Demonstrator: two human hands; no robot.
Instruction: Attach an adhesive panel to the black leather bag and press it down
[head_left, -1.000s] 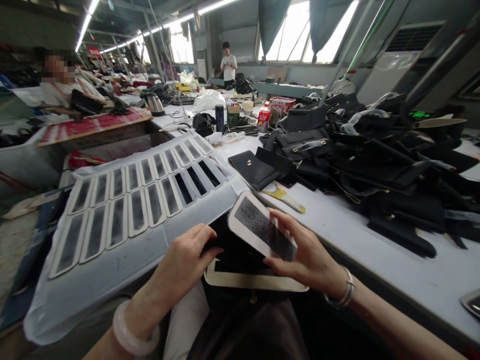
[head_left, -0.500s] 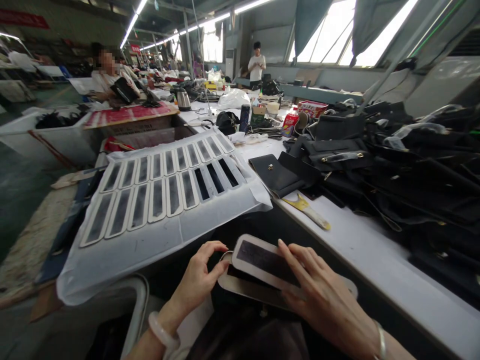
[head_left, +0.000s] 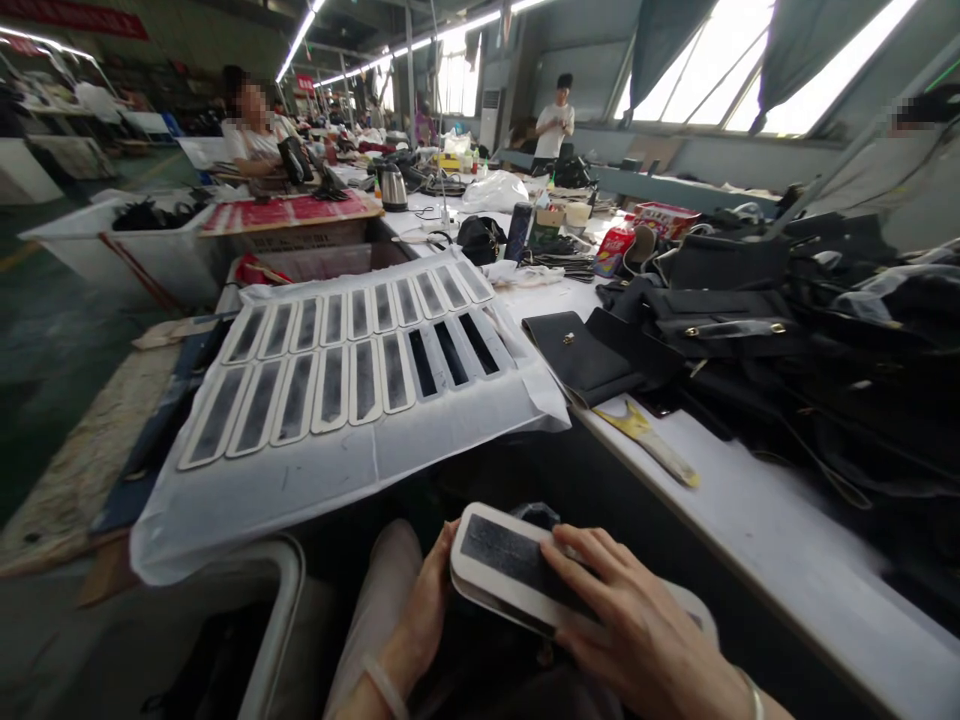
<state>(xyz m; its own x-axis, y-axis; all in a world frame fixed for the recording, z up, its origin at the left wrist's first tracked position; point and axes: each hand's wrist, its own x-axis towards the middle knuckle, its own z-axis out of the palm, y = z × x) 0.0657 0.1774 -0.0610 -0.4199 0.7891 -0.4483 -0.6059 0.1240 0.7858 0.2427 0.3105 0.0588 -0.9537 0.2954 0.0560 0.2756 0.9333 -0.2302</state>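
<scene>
the right hand point(head_left: 637, 630) is pressing down flat on a white-edged dark pad point(head_left: 510, 565), fingers spread over the pad's near end, gripping it from above. the left hand point(head_left: 427, 610) is cupping the pad's left edge from the side and below, fingers mostly hidden under it, so how tight that hold is cannot be told. under the pad a second white piece point(head_left: 694, 615) is showing past the right hand's knuckles; whether the two are touching is hidden. the pad is sitting low over the person's lap, tilted a little, dark face up.

just ahead of the grip and to its left, a white sheet point(head_left: 337, 470) is lying on a sloped board, carrying two rows of the same white-framed dark pads point(head_left: 352, 350). a few slots at the right end of the nearer row are looking darker. to the right of the grip a white table point(head_left: 757, 520) is running away from the person. on it, ahead and right of the grip, a yellow tool point(head_left: 652, 440) is lying flat, and just past that a black flap point(head_left: 577, 355) with a small stud. further right a big heap of black bags point(head_left: 810, 340) is covering the table, well apart from the hands.

far ahead of the grip, bottles, a kettle point(head_left: 393, 187) and boxes are crowding the table end. a person in a white shirt point(head_left: 556, 118) is standing at the back, and another person point(head_left: 255, 135) is sitting at the far left by a red board point(head_left: 289, 212). a white bin rim point(head_left: 281, 600) is curving just left of the left hand.
</scene>
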